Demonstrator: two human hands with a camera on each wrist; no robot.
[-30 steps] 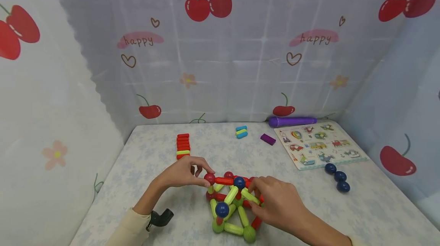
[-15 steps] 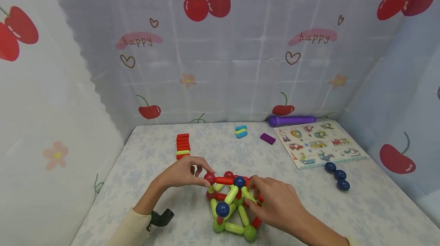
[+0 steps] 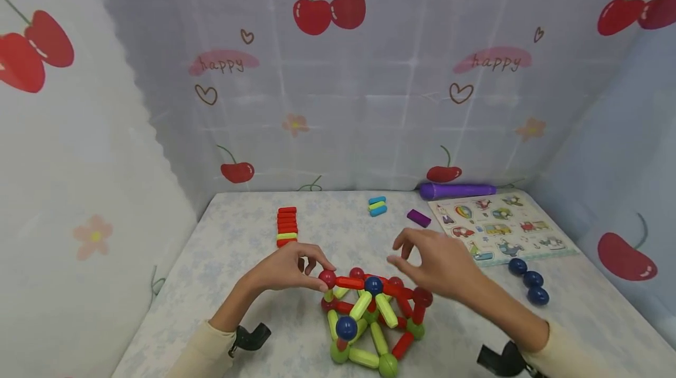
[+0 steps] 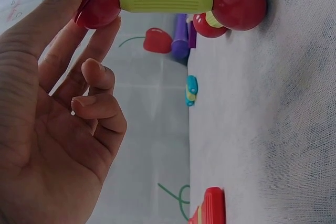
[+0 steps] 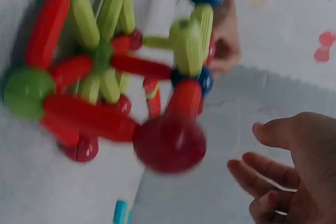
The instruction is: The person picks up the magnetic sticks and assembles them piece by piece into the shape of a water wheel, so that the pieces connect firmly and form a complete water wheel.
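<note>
My left hand [image 3: 287, 269] pinches a red ball [image 3: 327, 277] at the upper left corner of the rod-and-ball frame [image 3: 372, 322] on the desk [image 3: 237, 249]; my right hand [image 3: 438, 260] hovers relaxed, empty, above its right side

We see our two bare hands, the left hand [image 3: 287, 269] and the right hand [image 3: 440, 263], with no rings or gloves on them. Each forearm ends in a cream long sleeve: the left sleeve [image 3: 203, 354] and the right sleeve [image 3: 562, 357]. At each wrist sits a black curved mount, the left mount [image 3: 250, 337] and the right mount [image 3: 499, 360].
</note>
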